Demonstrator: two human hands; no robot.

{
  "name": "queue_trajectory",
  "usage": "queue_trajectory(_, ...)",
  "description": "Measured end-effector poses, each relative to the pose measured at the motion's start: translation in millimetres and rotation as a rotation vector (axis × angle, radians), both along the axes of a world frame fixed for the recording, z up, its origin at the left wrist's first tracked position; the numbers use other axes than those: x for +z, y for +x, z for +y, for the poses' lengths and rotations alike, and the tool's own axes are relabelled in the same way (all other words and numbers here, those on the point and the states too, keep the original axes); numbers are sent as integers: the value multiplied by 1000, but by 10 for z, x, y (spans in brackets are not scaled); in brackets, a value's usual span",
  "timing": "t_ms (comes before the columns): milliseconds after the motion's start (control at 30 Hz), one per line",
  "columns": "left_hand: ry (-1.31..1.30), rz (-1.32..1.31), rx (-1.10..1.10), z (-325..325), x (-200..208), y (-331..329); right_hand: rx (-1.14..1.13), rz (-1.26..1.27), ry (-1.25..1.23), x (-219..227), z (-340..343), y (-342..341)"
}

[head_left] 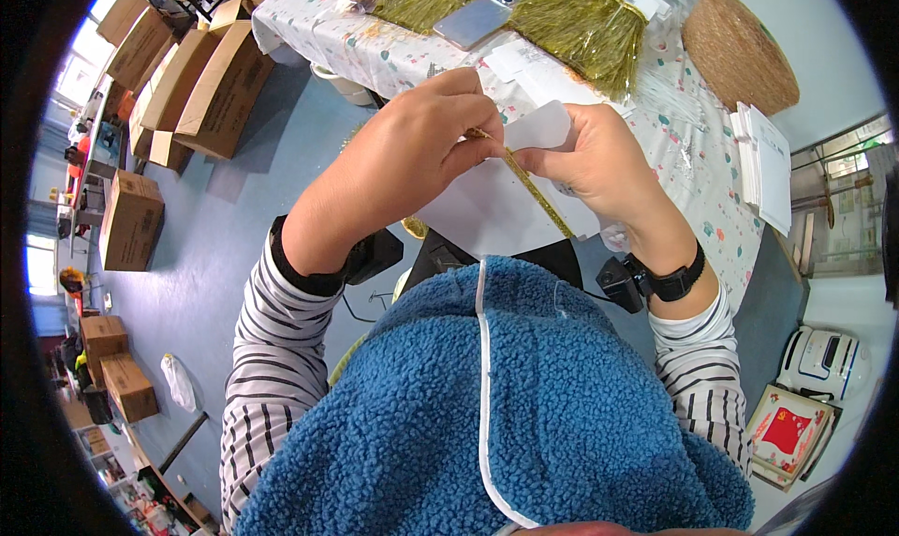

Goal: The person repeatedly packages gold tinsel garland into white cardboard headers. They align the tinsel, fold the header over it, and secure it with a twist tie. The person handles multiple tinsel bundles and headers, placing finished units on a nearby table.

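Note:
My left hand [435, 129] is closed, thumb and forefinger pinching the upper end of a narrow glittery gold trim [541, 203]. From there the trim runs down to the right across a large white sheet [465, 204] over my lap. My right hand [604, 166] is closed on a white card with a rounded corner [546, 127], its thumb tip right beside the trim. Whether those fingers also grip the trim is hidden. A small gold loop [415, 227] shows below my left wrist.
Ahead stands a table with a patterned cloth [693, 176], bearing gold fringe bundles [585, 35], a phone [473, 19], a big brown twine cone [740, 51] and a paper stack [763, 166]. Cardboard boxes [225, 91] occupy the floor at left. A white appliance [819, 363] sits at right.

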State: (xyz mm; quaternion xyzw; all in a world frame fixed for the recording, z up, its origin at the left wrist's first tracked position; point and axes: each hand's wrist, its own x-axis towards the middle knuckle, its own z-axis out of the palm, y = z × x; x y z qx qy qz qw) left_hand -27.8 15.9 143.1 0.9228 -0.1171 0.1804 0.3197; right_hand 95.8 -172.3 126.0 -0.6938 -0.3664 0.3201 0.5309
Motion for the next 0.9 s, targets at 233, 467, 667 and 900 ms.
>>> queue_trajectory(233,7,-11,15,36,-22,13,23,52,19,-29,26,4)
queue_trajectory(467,-33,19,24,72,-45,51,36,23,-49,31,3,12)
queue_trajectory(667,-133,69,-5,106,-38,79,35,115,-36,16,-5,58)
queue_trajectory(900,-346,262,-134,253,-35,207,119,248,161,-18,-16,131)
